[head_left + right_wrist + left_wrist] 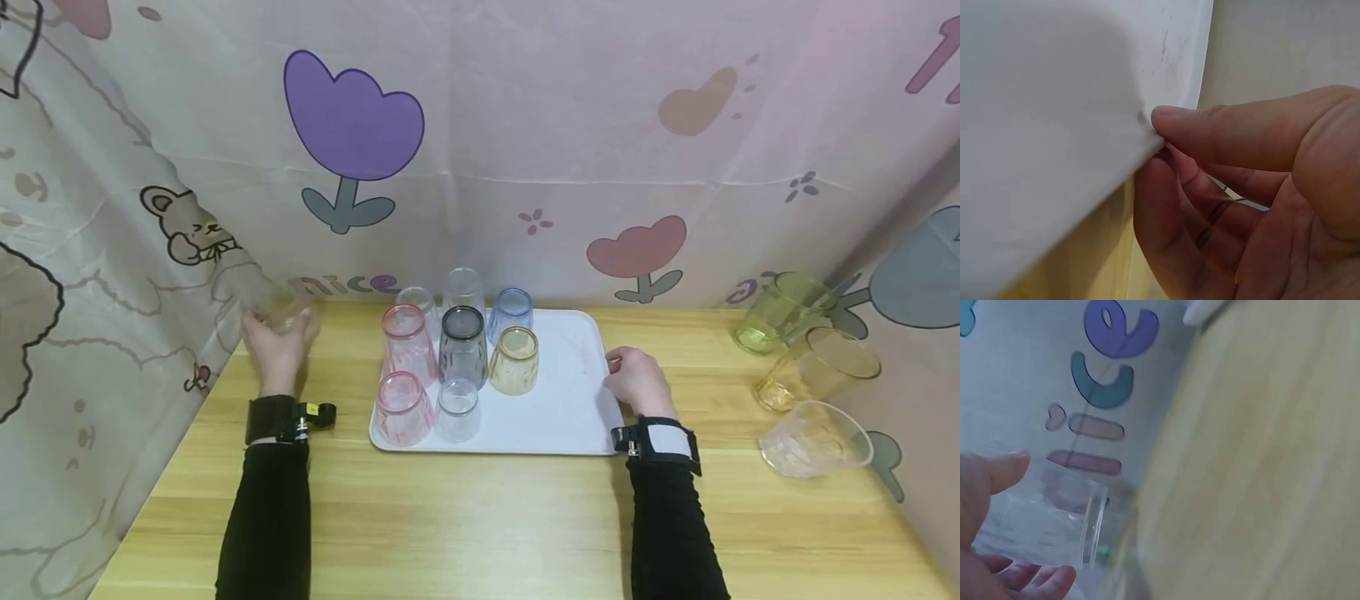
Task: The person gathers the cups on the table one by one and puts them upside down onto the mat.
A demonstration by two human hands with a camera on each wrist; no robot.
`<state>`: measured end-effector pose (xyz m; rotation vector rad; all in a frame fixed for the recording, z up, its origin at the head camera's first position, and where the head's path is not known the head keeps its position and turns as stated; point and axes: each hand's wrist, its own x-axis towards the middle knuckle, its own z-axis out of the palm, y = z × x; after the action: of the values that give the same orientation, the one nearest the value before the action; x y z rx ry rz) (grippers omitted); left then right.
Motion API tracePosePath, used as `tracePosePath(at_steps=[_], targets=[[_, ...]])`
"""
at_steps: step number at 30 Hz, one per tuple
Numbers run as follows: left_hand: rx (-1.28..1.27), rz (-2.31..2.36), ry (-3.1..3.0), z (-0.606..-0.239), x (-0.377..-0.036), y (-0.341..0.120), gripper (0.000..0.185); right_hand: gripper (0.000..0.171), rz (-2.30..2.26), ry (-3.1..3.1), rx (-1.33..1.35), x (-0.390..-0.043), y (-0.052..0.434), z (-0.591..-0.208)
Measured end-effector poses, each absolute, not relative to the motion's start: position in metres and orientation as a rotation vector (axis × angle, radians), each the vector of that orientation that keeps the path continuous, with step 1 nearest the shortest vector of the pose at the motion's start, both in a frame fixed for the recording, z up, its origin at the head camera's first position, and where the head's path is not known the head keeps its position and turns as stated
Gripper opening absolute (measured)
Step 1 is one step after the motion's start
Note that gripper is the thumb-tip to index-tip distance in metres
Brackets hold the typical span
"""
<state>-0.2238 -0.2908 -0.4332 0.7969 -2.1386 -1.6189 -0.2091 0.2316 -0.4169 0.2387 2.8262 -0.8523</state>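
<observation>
On the wooden table [480, 517], seen from the head camera, the left hand [276, 346] is curling round a clear cup [288, 310] at the far left corner, close against the printed curtain [480, 133]. The right hand [637, 379] is resting at the right edge of the white tray [558, 417], fingers bent over its rim. Eight tumblers are standing upside down on the tray's left half, among them a pink cup [403, 406] and a grey cup [462, 343]. Three more are lying on their sides well apart at the far right: a green cup [780, 312], an amber cup [817, 367] and a clear tumbler [813, 439].

At the left wrist, the thumb and fingers are closing round the clear cup [1047, 519], which is lying tilted with its rim toward the table edge; whether it is touching the wood is hard to say in the blur.

At the right wrist, the thumb is pressing on top of the tray [1054, 125] while the fingers [1166, 212] are curling beneath its edge, pinching it.

Judging by this, a loose cup is being gathered while the tray is being steadied. Next, the cup probably needs carrying rightward, turning mouth down and setting on the bare part of the tray, without knocking the standing cups.
</observation>
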Motion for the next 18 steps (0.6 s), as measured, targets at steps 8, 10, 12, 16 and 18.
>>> tracePosePath(at_steps=[8,10,12,16,18], targets=[[0.716,-1.932,-1.926,-0.414,-0.225,-0.271,0.091,0.046,-0.839,2.861,0.204,-0.208,0.234,-0.418],[0.679,-2.029,-1.837,-0.409,-0.225,-0.265,0.081,0.048,-0.840,2.859,0.204,-0.208,0.234,-0.418],[0.651,-2.122,-1.746,-0.404,-0.225,-0.259,0.074,0.049,-0.840,2.859,0.201,-0.208,0.234,-0.418],[0.573,-2.283,-1.571,-0.396,-0.225,-0.248,0.059,0.052,-0.833,2.852,0.193,-0.209,0.234,-0.417],[0.515,-2.329,-1.515,-0.394,-0.224,-0.244,0.051,0.053,-0.826,2.847,0.186,-0.210,0.234,-0.417]])
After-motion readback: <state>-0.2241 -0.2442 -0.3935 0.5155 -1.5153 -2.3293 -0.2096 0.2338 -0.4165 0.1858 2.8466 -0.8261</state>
